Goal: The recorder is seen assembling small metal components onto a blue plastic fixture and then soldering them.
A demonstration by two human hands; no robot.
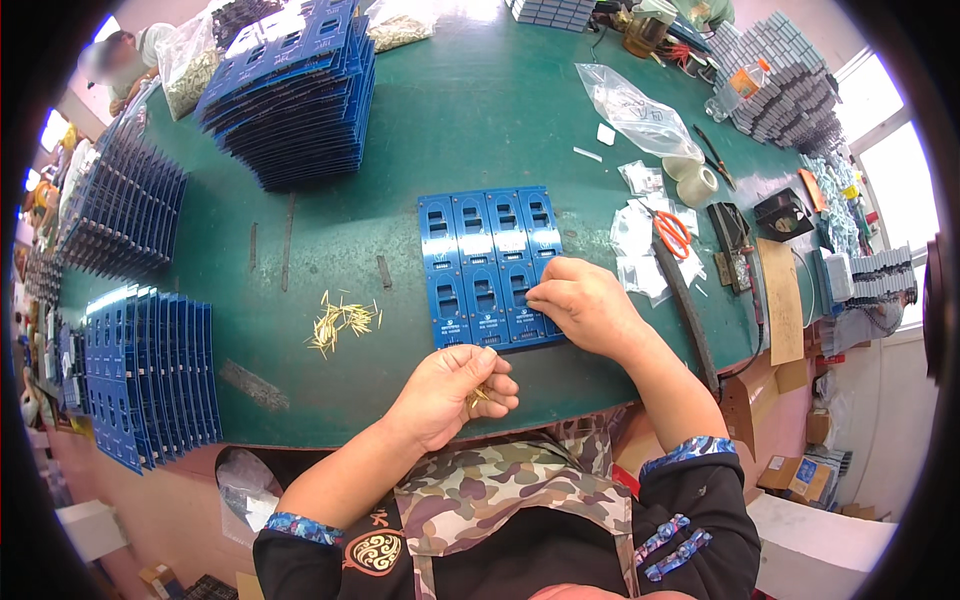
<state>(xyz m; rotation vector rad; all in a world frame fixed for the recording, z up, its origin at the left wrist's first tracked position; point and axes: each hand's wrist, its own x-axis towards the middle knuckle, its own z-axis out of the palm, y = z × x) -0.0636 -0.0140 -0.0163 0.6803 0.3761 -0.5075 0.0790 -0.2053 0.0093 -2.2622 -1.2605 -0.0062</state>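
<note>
A blue circuit board panel (478,258), divided into several equal sections with dark cutouts, lies flat on the green table in front of me. My right hand (580,305) reaches over its right side, thumb and fingertips pinched together against the lower right section; whatever they pinch is hidden. Just below the panel's front edge, my left hand (455,395) is curled around several thin gold-coloured pins (478,396), which show between the fingers. A loose heap of the same pins (342,322) rests on the table left of the panel.
Tall stacks of blue boards (290,100) stand at the back left, with more boards (150,375) upright along the left edge. To the right lie orange-handled scissors (672,234), a tape roll (695,186), plastic bags (635,110), a black fan (783,214) and a bottle (738,88).
</note>
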